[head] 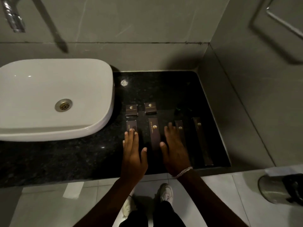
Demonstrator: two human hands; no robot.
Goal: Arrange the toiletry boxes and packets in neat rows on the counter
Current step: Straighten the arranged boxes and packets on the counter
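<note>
Dark brown toiletry boxes with gold logos lie on the black granite counter (82,161). Two small square boxes (131,110) (150,108) form a back row. In front lie several long boxes: a short one (131,125), a longer one (154,133), one (179,126) partly hidden under my right hand, and the longest (202,141) at far right. My left hand (133,154) lies flat, its fingertips touching the short long box. My right hand (174,149) lies flat with straight fingers over the third box. Two dark small packets (182,110) sit behind, hard to make out.
A white basin (54,99) stands on the counter to the left, with a chrome tap (14,17) above. Grey tiled walls close the back and right. A metal bin (282,189) sits low right. My shoes (166,193) show on the tiled floor.
</note>
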